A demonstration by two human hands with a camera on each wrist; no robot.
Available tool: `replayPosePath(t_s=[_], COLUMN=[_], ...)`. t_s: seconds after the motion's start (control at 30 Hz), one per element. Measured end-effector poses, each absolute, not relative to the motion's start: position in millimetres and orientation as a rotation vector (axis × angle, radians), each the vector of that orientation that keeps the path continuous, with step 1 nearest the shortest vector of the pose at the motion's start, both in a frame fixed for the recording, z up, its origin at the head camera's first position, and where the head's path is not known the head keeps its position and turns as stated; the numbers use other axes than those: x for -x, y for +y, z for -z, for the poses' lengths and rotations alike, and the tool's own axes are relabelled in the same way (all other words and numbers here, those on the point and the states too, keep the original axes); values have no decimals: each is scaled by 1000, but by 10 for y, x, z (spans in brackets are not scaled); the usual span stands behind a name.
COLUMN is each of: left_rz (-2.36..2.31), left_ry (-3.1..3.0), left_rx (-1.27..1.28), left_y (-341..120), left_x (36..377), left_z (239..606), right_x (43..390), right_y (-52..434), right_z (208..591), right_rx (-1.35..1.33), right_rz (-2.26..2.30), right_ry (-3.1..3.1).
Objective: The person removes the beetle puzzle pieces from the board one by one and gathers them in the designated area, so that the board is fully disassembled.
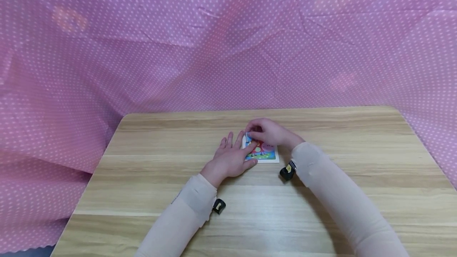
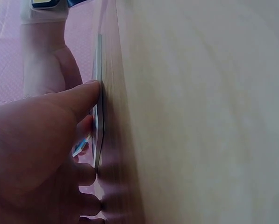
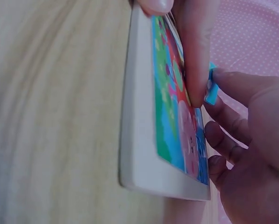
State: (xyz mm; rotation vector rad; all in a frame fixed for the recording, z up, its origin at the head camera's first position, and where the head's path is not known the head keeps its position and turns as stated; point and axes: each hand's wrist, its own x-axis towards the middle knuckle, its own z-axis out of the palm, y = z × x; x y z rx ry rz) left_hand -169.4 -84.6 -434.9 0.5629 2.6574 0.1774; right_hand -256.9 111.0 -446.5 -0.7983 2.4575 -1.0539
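A small picture puzzle (image 1: 262,152) in a white frame lies flat near the middle of the wooden surface (image 1: 357,158). The left hand (image 1: 230,158) rests beside it with fingers straight and spread, the thumb (image 2: 78,100) pressing the puzzle's near edge to steady it. The right hand (image 1: 269,132) is curled over the far corner and pinches a small blue piece (image 3: 211,88) just above the picture; whether the piece is already seated I cannot tell.

The likely trouble is the piece going in skewed: the right hand hides the gap from above, so a misaligned edge could jam or lift its neighbours. If the thumb eases off, the light board could slide on the smooth wood. The thin piece could also slip from the fingertips.
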Motion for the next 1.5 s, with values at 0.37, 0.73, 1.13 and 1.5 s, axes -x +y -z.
replayPosePath(t_s=[0.37, 0.73, 1.13, 1.5], left_rz=[-157, -141, -131, -140], left_ry=[2660, 2675, 2684, 2687], left_rx=[-550, -547, -562, -577], left_y=[-850, -860, -857, -852], left_x=[1682, 1692, 1707, 1698], left_z=[4351, 4374, 4377, 4361], right_x=[2551, 2508, 2466, 2469], right_y=[1162, 1330, 1482, 1639], right_z=[4477, 4409, 4380, 4405], right_rx=[701, 609, 586, 530], right_rz=[1213, 1271, 1273, 1240], right_ry=[2431, 2439, 2486, 2525])
